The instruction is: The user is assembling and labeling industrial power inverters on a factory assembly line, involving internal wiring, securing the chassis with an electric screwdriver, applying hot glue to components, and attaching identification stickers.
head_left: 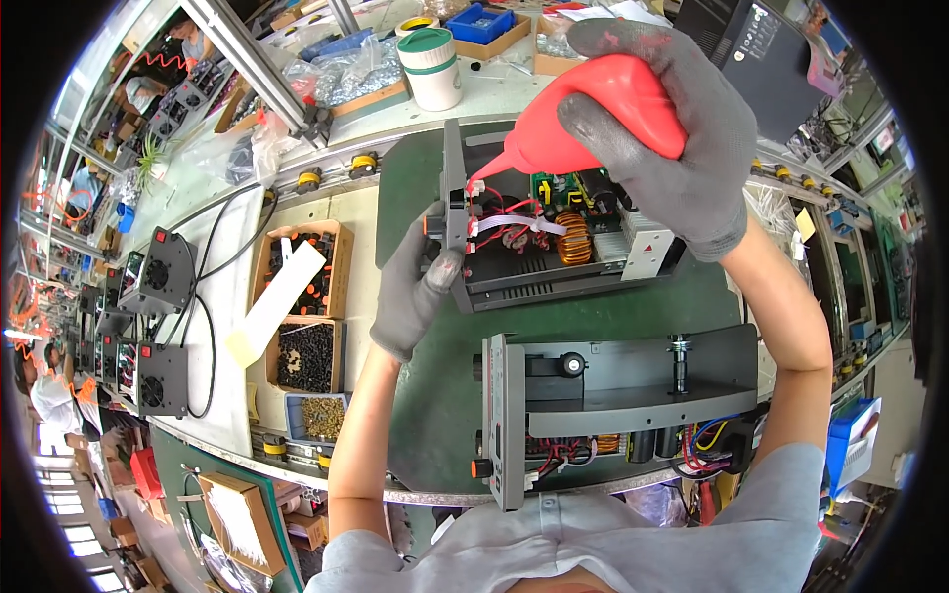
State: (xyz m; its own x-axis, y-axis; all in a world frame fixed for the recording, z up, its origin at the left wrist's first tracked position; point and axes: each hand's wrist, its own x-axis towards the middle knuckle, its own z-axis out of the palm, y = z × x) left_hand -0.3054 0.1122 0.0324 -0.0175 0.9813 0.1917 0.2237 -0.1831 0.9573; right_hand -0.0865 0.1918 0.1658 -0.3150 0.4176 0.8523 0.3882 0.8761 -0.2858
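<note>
Squeezing a red squeeze bottle, the right hand in a grey glove is clamped around its body at upper centre of the frame, with the nozzle tip tilted down-left and touching the wiring at the upper left corner of an open electronics unit. The left hand, also gloved, is closed on the unit's grey front panel, thumb on the panel's near edge. The unit lies on a dark green mat, its copper coil and white ribbon of wires exposed; the bottle and right hand cover its upper right part.

Just below, near the lower centre of the frame, a second unit with a dark grey cover lies on the same mat, apart from the first by a narrow strip of mat. The person's forearms flank this second unit on both sides.

Left of the mat stand wooden boxes of small parts, a white strip lying across them, and a blue tray of brass screws. Farther left, two black fan units with cables sit on the pale bench. A white and green cup stands above the mat, near bags of hardware at the upper left.
</note>
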